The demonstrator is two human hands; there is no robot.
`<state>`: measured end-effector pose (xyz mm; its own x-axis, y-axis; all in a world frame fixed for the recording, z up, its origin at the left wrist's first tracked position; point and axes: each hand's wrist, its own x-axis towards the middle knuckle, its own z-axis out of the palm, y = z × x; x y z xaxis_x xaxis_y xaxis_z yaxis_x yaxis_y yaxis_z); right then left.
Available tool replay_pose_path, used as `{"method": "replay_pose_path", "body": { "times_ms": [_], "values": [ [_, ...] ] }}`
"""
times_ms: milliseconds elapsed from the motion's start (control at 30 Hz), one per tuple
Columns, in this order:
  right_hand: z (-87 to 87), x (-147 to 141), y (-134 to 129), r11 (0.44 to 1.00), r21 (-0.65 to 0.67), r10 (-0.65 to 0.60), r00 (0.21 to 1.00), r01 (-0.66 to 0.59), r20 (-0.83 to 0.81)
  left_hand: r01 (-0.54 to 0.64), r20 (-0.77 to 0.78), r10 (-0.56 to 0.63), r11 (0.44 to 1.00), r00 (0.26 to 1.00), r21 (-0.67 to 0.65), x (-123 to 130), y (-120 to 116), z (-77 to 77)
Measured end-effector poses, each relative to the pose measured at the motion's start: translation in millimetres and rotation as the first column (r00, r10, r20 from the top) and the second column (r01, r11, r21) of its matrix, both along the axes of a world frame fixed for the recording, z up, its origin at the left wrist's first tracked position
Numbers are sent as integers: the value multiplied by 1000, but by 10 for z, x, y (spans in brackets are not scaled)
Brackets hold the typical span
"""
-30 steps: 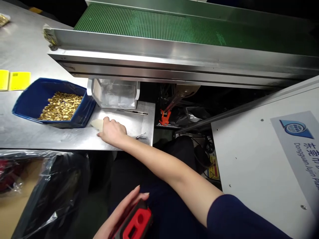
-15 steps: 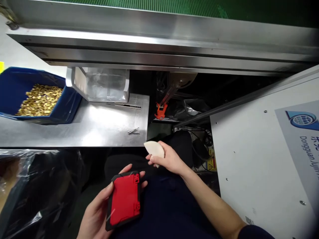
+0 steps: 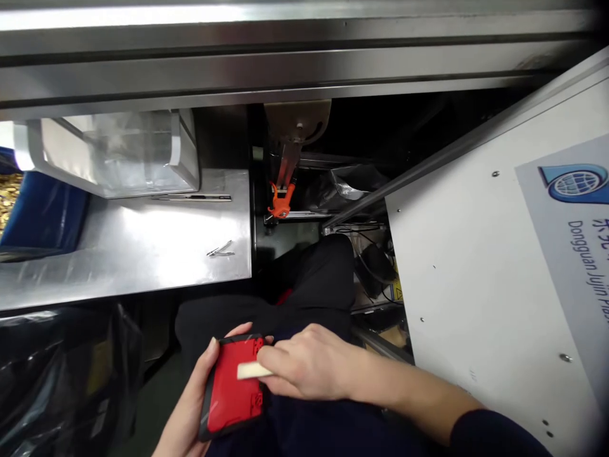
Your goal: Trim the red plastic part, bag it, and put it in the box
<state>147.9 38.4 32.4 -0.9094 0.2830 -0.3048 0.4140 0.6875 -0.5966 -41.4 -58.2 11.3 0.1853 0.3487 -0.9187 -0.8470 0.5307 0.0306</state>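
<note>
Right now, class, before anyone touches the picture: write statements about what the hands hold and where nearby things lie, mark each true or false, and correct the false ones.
1. The left hand holds a red-and-black case. True.
2. The blue bin with gold-coloured pieces is at the picture's right edge. False: the blue bin is at the left edge.
3. The right hand holds a thin cream-coloured piece over the case's red face. True.
4. The small V-shaped metal tool lies on the case. False: the tool lies on the metal table.
5. In the picture, an orange fitting shows to the right of the metal table. True.
</note>
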Motion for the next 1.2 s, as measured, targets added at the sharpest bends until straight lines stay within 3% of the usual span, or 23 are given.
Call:
{"method": "replay_pose_path", "body": {
  "times_ms": [167,300,500,633,800,933,1067,1200],
  "values": [
    [11,-28,88,995,-54,83,996,-84,-17,66,-54,-66,998,996,-2,4,22,-38],
    [-21,-68,139,999,-38,17,1000,-17,1,109,-142,-113,993,983,-35,8,10,-57],
    [-21,-49,139,985,-122,125,992,-125,-11,41,-79,-43,999,996,-28,48,-35,-42],
    [-19,-53,163,988,-138,74,997,-68,37,90,-117,-96,994,989,-55,39,-62,-40],
    [-23,-86,196,972,-178,157,987,-157,-9,96,-106,-98,995,990,-16,30,-65,-48],
    [-40,-121,229,976,-198,107,992,-93,60,82,-109,-87,995,990,-49,27,-88,-59],
    [-37,-132,216,962,-200,192,981,-186,12,57,-60,-58,998,997,-12,25,-116,-93],
    [-18,-113,237,973,-204,125,990,-109,67,36,-92,-41,998,995,-59,14,-149,-163]
  ]
}}
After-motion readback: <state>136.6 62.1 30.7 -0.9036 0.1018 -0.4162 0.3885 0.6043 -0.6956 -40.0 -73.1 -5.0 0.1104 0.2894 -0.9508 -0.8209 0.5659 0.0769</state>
